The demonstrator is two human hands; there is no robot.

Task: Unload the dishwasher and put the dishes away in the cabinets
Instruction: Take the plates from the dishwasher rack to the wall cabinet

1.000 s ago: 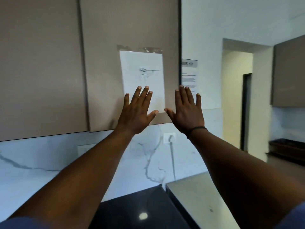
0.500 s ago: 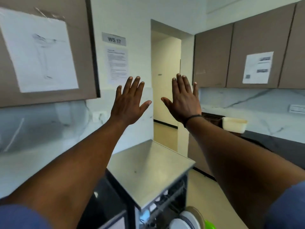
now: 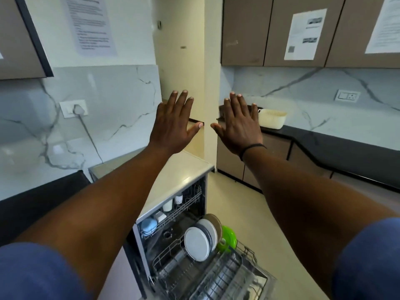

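White marble-veined backsplash [image 3: 112,109] lines both walls, with brown upper cabinets [image 3: 244,31] carrying taped paper sheets [image 3: 305,33]. A dark countertop [image 3: 346,144] runs along the right, above a pale cream floor [image 3: 255,213]. A doorway [image 3: 179,61] opens straight ahead.

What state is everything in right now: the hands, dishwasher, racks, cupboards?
Left hand: open, empty, raised.
Right hand: open, empty, raised.
Dishwasher: open.
Lower rack: pulled out, holding upright plates and a green dish.
Upper rack: loaded.
Cupboards: shut.
Wall plug: plugged in.
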